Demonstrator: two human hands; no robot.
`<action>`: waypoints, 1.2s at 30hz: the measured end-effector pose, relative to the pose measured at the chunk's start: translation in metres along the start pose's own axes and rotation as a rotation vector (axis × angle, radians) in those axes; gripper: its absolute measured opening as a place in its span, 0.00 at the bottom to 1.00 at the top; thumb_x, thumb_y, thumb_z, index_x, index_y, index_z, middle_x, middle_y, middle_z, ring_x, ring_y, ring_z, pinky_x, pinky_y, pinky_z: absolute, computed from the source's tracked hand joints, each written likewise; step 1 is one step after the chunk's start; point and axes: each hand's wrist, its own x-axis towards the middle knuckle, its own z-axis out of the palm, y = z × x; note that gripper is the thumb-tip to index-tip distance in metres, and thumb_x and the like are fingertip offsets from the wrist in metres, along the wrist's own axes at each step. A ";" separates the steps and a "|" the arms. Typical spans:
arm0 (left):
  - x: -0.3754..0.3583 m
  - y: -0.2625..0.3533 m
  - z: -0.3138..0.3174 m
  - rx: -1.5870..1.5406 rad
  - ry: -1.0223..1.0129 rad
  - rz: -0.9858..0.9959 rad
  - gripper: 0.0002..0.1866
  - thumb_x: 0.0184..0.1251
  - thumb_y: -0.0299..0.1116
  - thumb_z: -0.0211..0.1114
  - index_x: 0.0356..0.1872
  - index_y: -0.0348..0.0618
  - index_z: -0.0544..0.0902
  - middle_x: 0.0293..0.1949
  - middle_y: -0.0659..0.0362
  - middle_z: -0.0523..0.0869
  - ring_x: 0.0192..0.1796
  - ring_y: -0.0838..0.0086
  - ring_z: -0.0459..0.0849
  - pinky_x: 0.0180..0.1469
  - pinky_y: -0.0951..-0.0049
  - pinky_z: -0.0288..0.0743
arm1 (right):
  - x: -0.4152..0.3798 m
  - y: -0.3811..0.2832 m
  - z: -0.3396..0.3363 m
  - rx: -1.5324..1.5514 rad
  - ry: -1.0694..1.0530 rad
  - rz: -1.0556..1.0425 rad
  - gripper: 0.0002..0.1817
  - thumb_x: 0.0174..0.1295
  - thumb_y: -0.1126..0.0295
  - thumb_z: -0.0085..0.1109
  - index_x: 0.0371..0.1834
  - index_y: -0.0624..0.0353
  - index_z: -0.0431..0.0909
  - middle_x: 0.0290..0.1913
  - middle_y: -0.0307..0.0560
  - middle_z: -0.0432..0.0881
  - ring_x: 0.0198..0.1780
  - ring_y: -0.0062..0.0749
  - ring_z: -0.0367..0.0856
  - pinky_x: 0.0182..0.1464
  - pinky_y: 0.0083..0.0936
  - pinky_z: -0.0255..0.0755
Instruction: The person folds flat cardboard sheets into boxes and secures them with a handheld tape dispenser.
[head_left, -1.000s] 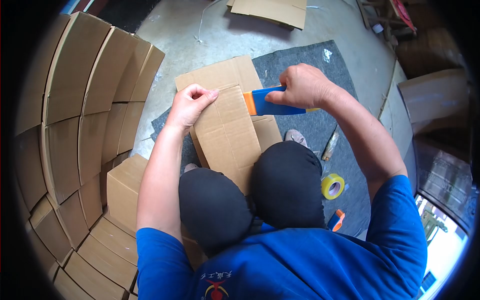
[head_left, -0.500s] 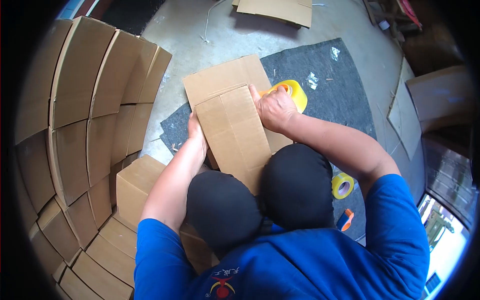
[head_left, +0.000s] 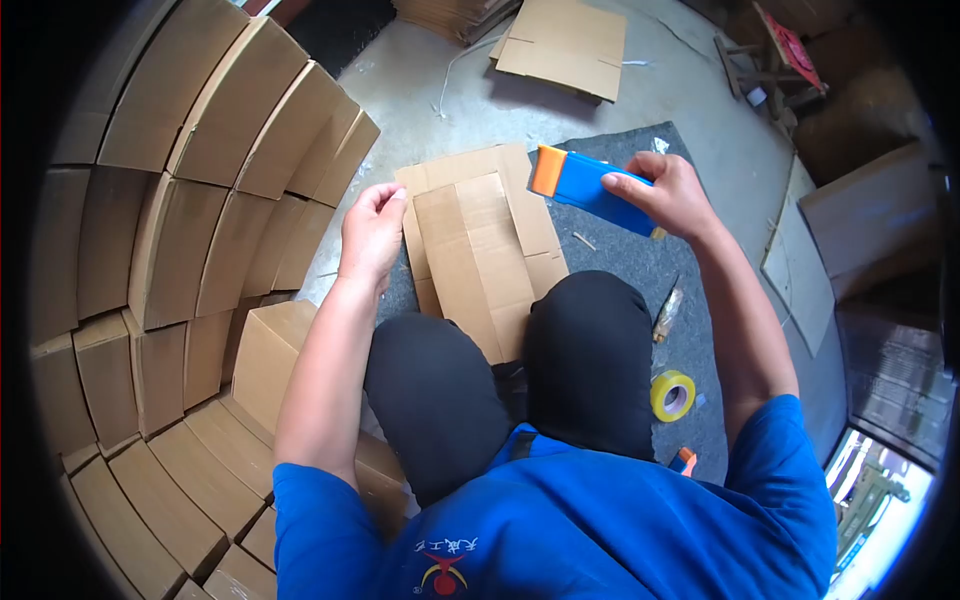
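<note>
A cardboard box (head_left: pixel 480 235) stands between my knees, with two flaps meeting along a seam and wider flaps spread out on its far side. Above its right side, my right hand (head_left: pixel 672 195) grips a tape dispenser (head_left: pixel 605 190) with a blue body and an orange end. Beside the box's far left corner, my left hand (head_left: pixel 372 232) is raised, thumb and fingers pinched together. Whatever may be between those fingertips is too small to make out.
Stacked cardboard boxes (head_left: pixel 235 150) line the left side. On the dark mat (head_left: pixel 640 290) lie a yellow tape roll (head_left: pixel 673 396), a blade-like tool (head_left: pixel 667 315) and an orange-tipped object (head_left: pixel 683 461) near my right knee. Flat cardboard (head_left: pixel 565 45) lies farther off.
My right hand has lifted the tape dispenser up and right, off the box, turning it so its blue side shows. My left hand has left the box's side and risen with fingers pinched.
</note>
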 end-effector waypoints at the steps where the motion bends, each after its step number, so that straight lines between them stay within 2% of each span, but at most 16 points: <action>1: -0.025 0.033 0.006 -0.166 -0.090 -0.055 0.17 0.75 0.41 0.60 0.53 0.38 0.81 0.45 0.61 0.80 0.47 0.76 0.77 0.51 0.76 0.72 | -0.011 -0.003 -0.012 0.114 -0.009 -0.091 0.28 0.54 0.45 0.71 0.32 0.65 0.85 0.25 0.43 0.82 0.30 0.22 0.81 0.35 0.23 0.76; 2: -0.060 0.061 0.013 -0.499 -0.303 -0.063 0.21 0.77 0.47 0.57 0.55 0.38 0.80 0.46 0.61 0.79 0.47 0.77 0.75 0.51 0.75 0.70 | -0.030 -0.019 -0.027 0.204 -0.032 -0.189 0.27 0.54 0.45 0.71 0.31 0.64 0.84 0.24 0.41 0.81 0.30 0.21 0.79 0.34 0.22 0.74; 3: -0.077 0.074 0.020 -0.558 -0.356 -0.049 0.27 0.78 0.54 0.53 0.56 0.37 0.78 0.47 0.60 0.79 0.50 0.76 0.75 0.54 0.74 0.69 | -0.046 -0.029 -0.036 0.306 -0.067 -0.258 0.27 0.54 0.45 0.71 0.30 0.64 0.83 0.24 0.39 0.79 0.29 0.20 0.78 0.33 0.21 0.73; 5: -0.104 0.090 0.026 -0.673 -0.477 -0.040 0.30 0.79 0.58 0.49 0.57 0.37 0.76 0.47 0.59 0.79 0.50 0.75 0.75 0.57 0.71 0.69 | -0.068 -0.048 -0.042 0.344 -0.103 -0.351 0.25 0.54 0.47 0.71 0.29 0.63 0.82 0.24 0.37 0.78 0.29 0.19 0.76 0.33 0.20 0.71; 7: -0.129 0.101 0.026 -0.793 -0.580 -0.079 0.30 0.80 0.58 0.46 0.55 0.39 0.77 0.47 0.59 0.79 0.51 0.74 0.76 0.58 0.70 0.70 | -0.086 -0.061 -0.044 0.356 -0.137 -0.399 0.25 0.54 0.47 0.71 0.30 0.62 0.82 0.24 0.37 0.79 0.30 0.19 0.77 0.34 0.20 0.72; 12: -0.175 0.093 0.012 -0.791 -0.552 -0.003 0.29 0.80 0.58 0.43 0.51 0.41 0.78 0.47 0.58 0.80 0.50 0.73 0.77 0.59 0.67 0.71 | -0.118 -0.077 -0.048 0.224 -0.201 -0.434 0.26 0.54 0.46 0.72 0.30 0.63 0.82 0.25 0.36 0.79 0.30 0.18 0.77 0.34 0.19 0.72; 17: -0.203 0.064 0.011 -1.047 -0.657 -0.172 0.23 0.82 0.51 0.45 0.52 0.42 0.79 0.46 0.59 0.82 0.49 0.72 0.79 0.57 0.66 0.72 | -0.125 -0.065 -0.028 0.380 -0.416 -0.372 0.24 0.57 0.48 0.71 0.31 0.62 0.83 0.26 0.34 0.80 0.31 0.15 0.76 0.34 0.17 0.71; 18: -0.205 0.052 0.015 -1.124 -0.582 -0.252 0.18 0.80 0.43 0.48 0.52 0.40 0.79 0.46 0.58 0.84 0.49 0.72 0.81 0.56 0.66 0.74 | -0.126 -0.062 -0.020 0.367 -0.441 -0.335 0.24 0.57 0.48 0.71 0.31 0.62 0.83 0.26 0.34 0.80 0.30 0.15 0.76 0.34 0.17 0.71; 20: -0.209 0.024 0.029 -1.018 -0.481 -0.184 0.14 0.79 0.37 0.52 0.51 0.39 0.79 0.46 0.57 0.85 0.48 0.72 0.83 0.54 0.65 0.76 | -0.128 -0.057 -0.003 0.350 -0.479 -0.281 0.24 0.56 0.48 0.72 0.32 0.62 0.83 0.26 0.35 0.80 0.30 0.16 0.77 0.34 0.18 0.72; 21: -0.207 0.005 0.040 -1.048 -0.385 -0.234 0.10 0.76 0.29 0.55 0.51 0.37 0.79 0.45 0.56 0.85 0.45 0.72 0.85 0.50 0.66 0.79 | -0.127 -0.049 0.008 0.307 -0.484 -0.264 0.24 0.56 0.48 0.72 0.32 0.63 0.84 0.26 0.36 0.80 0.30 0.17 0.77 0.34 0.19 0.72; 23: -0.206 -0.027 0.053 -0.924 -0.273 -0.276 0.09 0.74 0.26 0.57 0.50 0.37 0.79 0.44 0.55 0.86 0.43 0.71 0.85 0.49 0.67 0.81 | -0.127 -0.041 0.024 0.168 -0.526 -0.208 0.26 0.55 0.47 0.72 0.33 0.64 0.84 0.25 0.39 0.81 0.30 0.19 0.77 0.33 0.21 0.73; 24: -0.206 -0.043 0.061 -0.923 -0.196 -0.305 0.08 0.74 0.27 0.59 0.49 0.38 0.79 0.39 0.58 0.85 0.37 0.74 0.84 0.43 0.71 0.80 | -0.130 -0.034 0.028 0.170 -0.544 -0.193 0.26 0.55 0.47 0.72 0.33 0.64 0.84 0.25 0.39 0.81 0.30 0.19 0.77 0.33 0.21 0.73; 26: -0.205 -0.075 0.051 -0.853 -0.206 -0.371 0.07 0.75 0.30 0.60 0.47 0.40 0.80 0.34 0.62 0.83 0.32 0.79 0.80 0.37 0.75 0.77 | -0.129 -0.021 0.031 0.096 -0.610 -0.155 0.27 0.54 0.46 0.72 0.32 0.64 0.84 0.25 0.39 0.80 0.29 0.19 0.77 0.32 0.22 0.72; 27: -0.206 -0.073 0.044 -0.807 -0.095 -0.394 0.06 0.75 0.32 0.61 0.46 0.41 0.80 0.31 0.65 0.81 0.29 0.82 0.75 0.33 0.78 0.73 | -0.126 -0.011 0.029 0.080 -0.602 -0.124 0.27 0.54 0.45 0.72 0.31 0.65 0.84 0.24 0.38 0.80 0.28 0.20 0.77 0.32 0.23 0.72; 30: -0.188 -0.084 0.010 -0.725 0.091 -0.420 0.06 0.73 0.32 0.63 0.44 0.42 0.81 0.30 0.65 0.81 0.27 0.82 0.75 0.31 0.78 0.72 | -0.117 0.004 0.013 0.089 -0.539 -0.059 0.26 0.53 0.45 0.72 0.30 0.62 0.83 0.24 0.34 0.78 0.28 0.16 0.73 0.31 0.20 0.67; 36: -0.151 -0.098 0.015 -0.629 0.158 -0.469 0.09 0.69 0.37 0.69 0.39 0.43 0.82 0.27 0.67 0.80 0.25 0.84 0.74 0.27 0.81 0.68 | -0.091 0.023 0.032 0.066 -0.499 -0.024 0.26 0.54 0.46 0.71 0.27 0.61 0.81 0.23 0.33 0.75 0.27 0.16 0.71 0.30 0.20 0.66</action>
